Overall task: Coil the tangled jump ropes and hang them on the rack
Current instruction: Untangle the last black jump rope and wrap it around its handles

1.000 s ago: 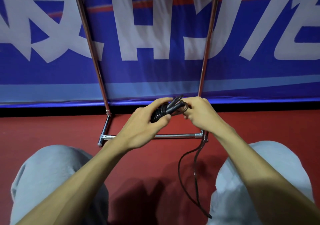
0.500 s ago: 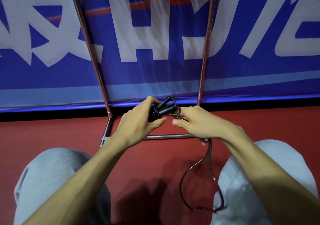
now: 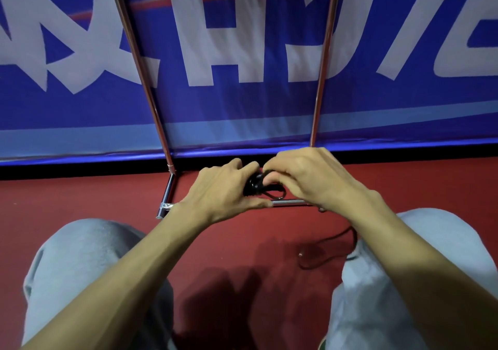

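A black jump rope (image 3: 258, 188) is bundled between both hands, just above the rack's low crossbar. My left hand (image 3: 223, 193) grips the bundle of handles and coils from the left. My right hand (image 3: 310, 180) covers it from the right, its fingers pinching the cord. A loose tail of the same rope (image 3: 323, 250) trails down under my right forearm onto the red floor. The chrome rack (image 3: 151, 101) rises in front of me on two slanted poles; its top bar is out of frame. Most of the bundle is hidden by my fingers.
A blue banner (image 3: 242, 112) with large white letters hangs right behind the rack. My grey-clad knees (image 3: 89, 255) frame the red floor (image 3: 67, 196) on both sides. The rack's base tube (image 3: 167, 201) lies on the floor near my left hand.
My right hand has swung up and over the bundle, closing in on my left hand. The hanging loop of cord has shortened, and its tail has been pulled up toward my right knee.
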The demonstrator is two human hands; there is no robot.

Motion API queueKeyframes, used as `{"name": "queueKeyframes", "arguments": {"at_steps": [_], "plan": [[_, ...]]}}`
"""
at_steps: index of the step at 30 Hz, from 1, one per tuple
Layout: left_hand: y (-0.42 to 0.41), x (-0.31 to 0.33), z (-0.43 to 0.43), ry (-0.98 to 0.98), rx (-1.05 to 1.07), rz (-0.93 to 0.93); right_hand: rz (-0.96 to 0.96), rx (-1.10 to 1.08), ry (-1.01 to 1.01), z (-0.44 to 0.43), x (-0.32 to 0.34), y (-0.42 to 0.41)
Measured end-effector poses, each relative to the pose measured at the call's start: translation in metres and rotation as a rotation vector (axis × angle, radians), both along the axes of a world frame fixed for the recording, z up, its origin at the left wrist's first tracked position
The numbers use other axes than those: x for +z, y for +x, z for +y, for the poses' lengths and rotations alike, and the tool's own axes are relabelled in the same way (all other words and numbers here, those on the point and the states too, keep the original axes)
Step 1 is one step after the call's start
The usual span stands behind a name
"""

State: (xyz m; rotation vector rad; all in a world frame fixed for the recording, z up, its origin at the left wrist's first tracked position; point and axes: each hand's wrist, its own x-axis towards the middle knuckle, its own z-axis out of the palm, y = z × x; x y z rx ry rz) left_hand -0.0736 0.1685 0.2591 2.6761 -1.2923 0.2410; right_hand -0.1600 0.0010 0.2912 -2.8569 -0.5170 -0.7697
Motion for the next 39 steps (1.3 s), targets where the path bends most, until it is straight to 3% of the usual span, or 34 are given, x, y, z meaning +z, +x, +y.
{"name": "queueKeyframes", "arguments": {"at_steps": [4, 8, 13, 17, 20, 23, 28, 31, 33, 35, 39], "plan": [[-0.008, 0.007, 0.002, -0.061, -0.089, 0.069, -0.056, -0.137, 0.264, -0.003, -0.001, 0.004], [-0.015, 0.014, 0.008, -0.153, -0.170, 0.157, 0.106, -0.207, 0.615, -0.005, 0.001, 0.012], [-0.016, 0.012, 0.011, -0.297, -0.154, 0.274, 0.200, -0.220, 0.677, -0.011, -0.006, 0.021], [-0.019, 0.017, 0.011, -0.660, -0.074, 0.453, 0.144, -0.162, 0.549, -0.011, -0.012, 0.026], [-0.022, 0.024, 0.010, -0.760, -0.077, 0.541, 0.153, -0.099, 0.531, -0.004, -0.010, 0.024], [-0.018, 0.026, 0.010, -0.783, -0.049, 0.568, 0.324, -0.108, 0.440, -0.003, -0.011, 0.024], [0.001, 0.018, 0.016, -0.630, 0.075, 0.411, 0.522, -0.145, 0.405, -0.001, -0.008, 0.017], [0.008, 0.015, 0.018, -0.453, 0.220, 0.263, 0.642, -0.157, 0.230, 0.001, -0.009, 0.013], [0.013, 0.011, 0.017, -0.405, 0.267, 0.287, 0.672, -0.139, 0.137, 0.005, -0.011, 0.012], [0.018, 0.007, 0.015, -0.342, 0.298, 0.290, 0.609, -0.113, 0.058, 0.010, -0.008, 0.010], [0.017, 0.002, 0.007, -0.182, 0.278, 0.159, 0.253, -0.084, -0.183, 0.010, -0.005, 0.007]]}}
